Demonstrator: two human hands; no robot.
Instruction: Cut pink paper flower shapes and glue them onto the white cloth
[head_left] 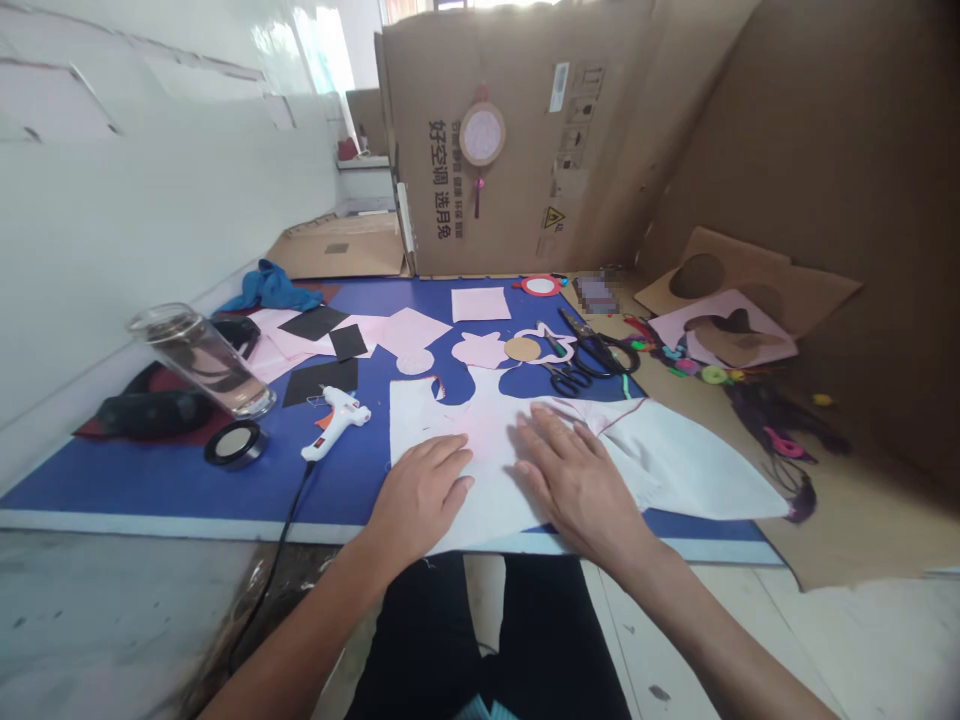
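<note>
Well, in the head view both hands lie palm-down, fingers loosely extended and grip released: left hand (420, 490) and right hand (579, 482) on a white cloth (491, 500) — it spreads across the blue table's (217, 495) front (glue gun (337, 422) to its left) — with large scissors (592, 345) just beyond.

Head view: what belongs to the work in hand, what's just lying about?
Work in hand:
- white cloth, under the left hand and right hand
- perhaps glue gun and larger scissors, both untouched

Probably just lying about:
- drinking glass
- round lid
- blue cloth
</note>
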